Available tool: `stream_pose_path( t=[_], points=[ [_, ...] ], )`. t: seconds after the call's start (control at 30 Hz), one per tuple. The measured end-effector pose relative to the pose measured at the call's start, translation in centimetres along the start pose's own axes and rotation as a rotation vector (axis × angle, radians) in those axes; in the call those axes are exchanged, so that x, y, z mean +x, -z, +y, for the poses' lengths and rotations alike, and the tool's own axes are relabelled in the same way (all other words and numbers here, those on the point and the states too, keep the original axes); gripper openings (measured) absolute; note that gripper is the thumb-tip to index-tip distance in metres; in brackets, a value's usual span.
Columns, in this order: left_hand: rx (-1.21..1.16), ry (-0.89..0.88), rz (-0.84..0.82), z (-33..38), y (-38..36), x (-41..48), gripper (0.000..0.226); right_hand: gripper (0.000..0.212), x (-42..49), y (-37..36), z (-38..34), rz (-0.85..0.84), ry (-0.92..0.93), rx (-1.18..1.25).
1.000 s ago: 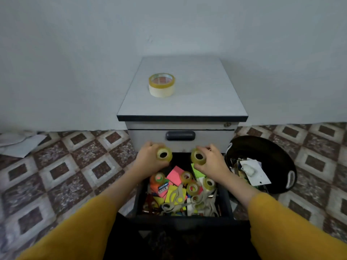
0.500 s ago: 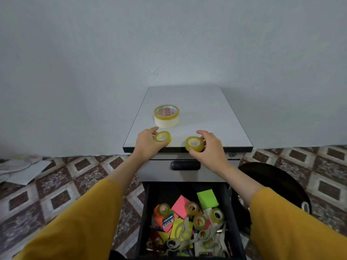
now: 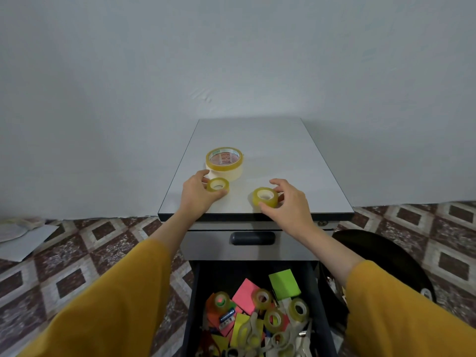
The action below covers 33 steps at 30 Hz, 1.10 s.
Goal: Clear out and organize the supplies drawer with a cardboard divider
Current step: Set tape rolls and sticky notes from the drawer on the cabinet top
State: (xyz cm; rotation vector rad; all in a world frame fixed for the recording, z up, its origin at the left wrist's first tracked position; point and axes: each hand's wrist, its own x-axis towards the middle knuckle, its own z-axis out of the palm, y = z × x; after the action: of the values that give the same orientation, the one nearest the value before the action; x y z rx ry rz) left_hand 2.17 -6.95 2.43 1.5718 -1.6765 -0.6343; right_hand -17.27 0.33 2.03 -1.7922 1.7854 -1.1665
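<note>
Two small clear tape rolls lie on the grey cabinet top [image 3: 283, 161]. My left hand [image 3: 197, 193] curls its fingers and thumb round the left small roll [image 3: 218, 185], just in front of a large tape roll [image 3: 224, 162]. My right hand [image 3: 289, 203] holds the right small roll [image 3: 265, 197] between thumb and fingers near the top's front edge. Below, the open drawer [image 3: 195, 300] holds several small tape rolls [image 3: 262, 298], pink [image 3: 246, 295] and green sticky notes [image 3: 284, 283], scissors [image 3: 247, 331] and other small supplies.
A closed upper drawer with a dark handle [image 3: 252, 238] sits between the cabinet top and the open drawer. A black bin [image 3: 381, 256] with scraps stands right of the cabinet. White papers [image 3: 23, 235] lie on the patterned tile floor at left. A plain wall stands behind.
Both hands lifted the two small rolls out of the drawer and carried them up onto the cabinet top, where the rolls now rest. The view tilted upward.
</note>
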Motion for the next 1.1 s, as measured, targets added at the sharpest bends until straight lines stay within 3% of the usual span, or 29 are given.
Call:
stream_pose_path(
  t=[0.3, 0.6, 0.73, 0.87, 0.97, 1.1],
  points=[
    [0.001, -0.034, 0.022, 0.1, -1.0, 1.2, 0.072, 0.060, 0.8, -1.4, -0.4, -0.024, -0.007, -0.014],
    [0.010, 0.042, 0.003, 1.0, -1.6, 2.3, 0.079, 0.059, 0.8, -1.9, -1.0, -0.038, -0.016, -0.044],
    [-0.035, 0.072, -0.002, 0.7, -0.7, 1.9, 0.071, 0.059, 0.5, -2.0, -0.9, -0.046, -0.017, -0.030],
    [0.238, -0.080, -0.032, -1.1, 1.1, 0.6, 0.043, 0.059, 0.5, -2.5, -1.6, -0.052, -0.005, -0.006],
    [0.427, -0.134, -0.134, -3.3, 2.0, -0.4, 0.045, 0.059, 0.6, -3.4, -2.6, -0.066, 0.006, 0.015],
    [0.472, -0.160, -0.185, -4.3, 2.1, -0.9, 0.048, 0.057, 0.9, -4.6, -3.6, -0.095, 0.034, 0.021]
  ],
)
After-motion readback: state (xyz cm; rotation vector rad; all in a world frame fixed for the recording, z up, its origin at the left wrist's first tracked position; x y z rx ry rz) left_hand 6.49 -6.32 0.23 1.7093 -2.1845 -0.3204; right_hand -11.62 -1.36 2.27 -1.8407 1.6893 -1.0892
